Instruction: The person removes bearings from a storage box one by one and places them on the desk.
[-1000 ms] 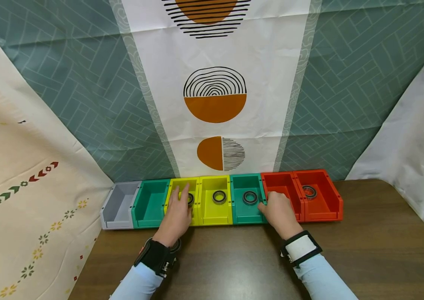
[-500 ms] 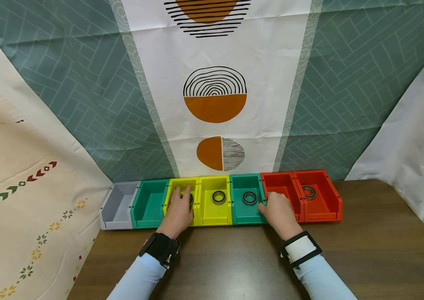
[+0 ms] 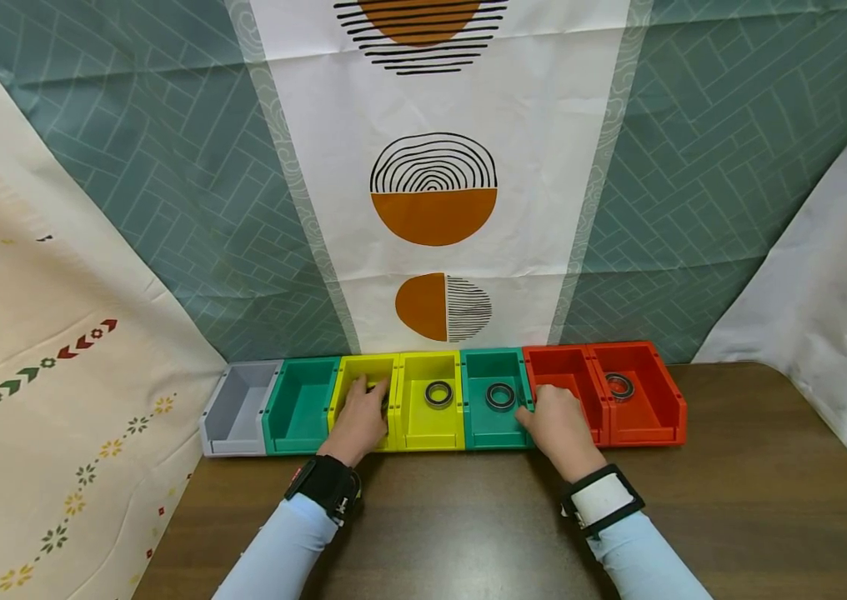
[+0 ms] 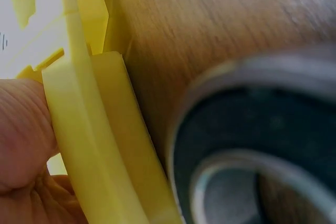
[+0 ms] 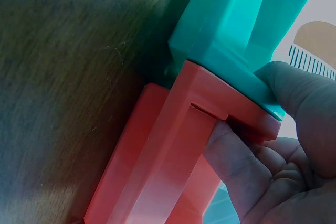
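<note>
My left hand (image 3: pixel 358 417) reaches into the left yellow bin (image 3: pixel 371 364), fingertips down at a ball bearing (image 3: pixel 370 389) mostly hidden by them. In the left wrist view the thumb lies over the bin's front edge, and the fingertips are hidden behind its wall. Large and blurred near that camera is another bearing (image 4: pixel 252 114) with a black seal and metal rims. My right hand (image 3: pixel 560 421) pinches the adjoining side walls of the green bin (image 5: pixel 226 24) and the red bin (image 5: pixel 163 150), thumb on the green side and fingers on the red.
Single bearings lie in the right yellow bin (image 3: pixel 438 395), the green bin beside it (image 3: pixel 500 397) and the far-right red bin (image 3: pixel 620 386). A grey bin (image 3: pixel 238 412) and another green bin (image 3: pixel 302 408) end the row on the left. Brown table (image 3: pixel 468 525) lies in front, patterned cloth (image 3: pixel 431 317) behind.
My left hand has moved slightly forward and lower into the left yellow bin, covering more of its bearing. The bearing seen beside my left wrist is now hidden in the head view. My right hand stays put.
</note>
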`<action>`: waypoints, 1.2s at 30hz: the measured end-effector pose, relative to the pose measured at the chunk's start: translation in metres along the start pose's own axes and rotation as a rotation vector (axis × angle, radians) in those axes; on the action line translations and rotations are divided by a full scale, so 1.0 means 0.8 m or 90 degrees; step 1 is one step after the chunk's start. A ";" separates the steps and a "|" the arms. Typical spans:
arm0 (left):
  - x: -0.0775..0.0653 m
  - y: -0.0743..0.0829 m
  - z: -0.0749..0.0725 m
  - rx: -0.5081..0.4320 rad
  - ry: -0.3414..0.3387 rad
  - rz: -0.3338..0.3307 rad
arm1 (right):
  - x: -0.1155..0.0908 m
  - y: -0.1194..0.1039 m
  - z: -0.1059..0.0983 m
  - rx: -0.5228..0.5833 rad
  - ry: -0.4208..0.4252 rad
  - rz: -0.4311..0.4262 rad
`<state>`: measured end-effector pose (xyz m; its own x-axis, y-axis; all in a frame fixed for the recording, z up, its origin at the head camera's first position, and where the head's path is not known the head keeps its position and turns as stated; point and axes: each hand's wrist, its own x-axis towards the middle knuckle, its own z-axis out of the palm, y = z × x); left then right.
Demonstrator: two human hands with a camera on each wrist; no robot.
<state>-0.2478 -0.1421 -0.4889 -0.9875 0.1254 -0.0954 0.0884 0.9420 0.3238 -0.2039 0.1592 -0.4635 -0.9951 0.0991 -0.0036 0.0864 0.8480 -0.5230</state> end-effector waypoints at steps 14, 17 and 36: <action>0.001 0.006 -0.001 0.020 -0.026 -0.022 | -0.002 0.000 -0.001 -0.006 0.011 -0.007; 0.000 0.007 -0.002 0.038 -0.023 -0.025 | -0.002 0.001 -0.001 -0.005 0.007 -0.002; -0.020 0.005 -0.007 0.095 0.034 0.026 | -0.003 0.000 0.000 -0.001 -0.001 -0.004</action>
<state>-0.2321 -0.1422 -0.4807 -0.9879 0.1518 -0.0329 0.1434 0.9727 0.1827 -0.2018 0.1591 -0.4638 -0.9956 0.0937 -0.0019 0.0809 0.8493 -0.5217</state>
